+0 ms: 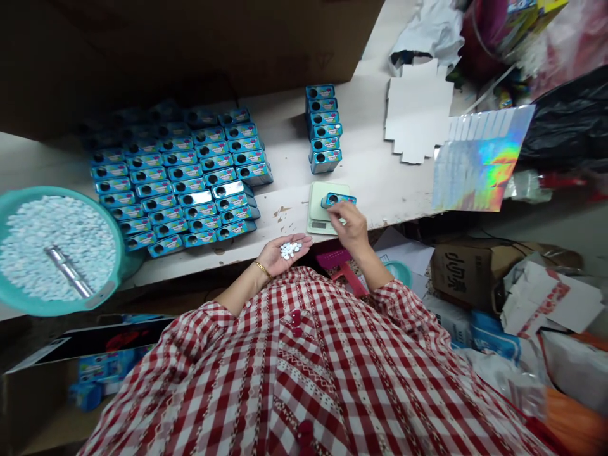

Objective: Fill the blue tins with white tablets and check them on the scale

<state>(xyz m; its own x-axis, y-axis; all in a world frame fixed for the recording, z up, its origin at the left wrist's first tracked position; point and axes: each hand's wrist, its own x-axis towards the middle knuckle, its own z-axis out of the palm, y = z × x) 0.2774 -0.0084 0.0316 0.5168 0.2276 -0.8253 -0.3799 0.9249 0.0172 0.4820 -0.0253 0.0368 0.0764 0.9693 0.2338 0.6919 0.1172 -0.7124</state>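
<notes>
My left hand point(285, 252) lies palm up at the table's front edge, cupping a small heap of pale blue-white candies point(291, 249). To its right stands a pale green kitchen scale point(315, 208) with a small display at its near side. One small blue candy box point(332, 199) with a dark round opening rests on the scale. My right hand point(350, 225) is over the near side of that box, thumb and fingertips drawn together. Whatever the fingertips pinch, if anything, is too small to make out.
Rows of similar blue boxes point(186, 171) fill the table's left, and a short column point(323, 120) stands behind the scale. A turquoise basin point(118, 253) of candies holds a metallic cylinder point(69, 271). Flattened white card point(418, 111) and shiny sheets point(475, 171) lie right; a large carton point(190, 44) stands behind.
</notes>
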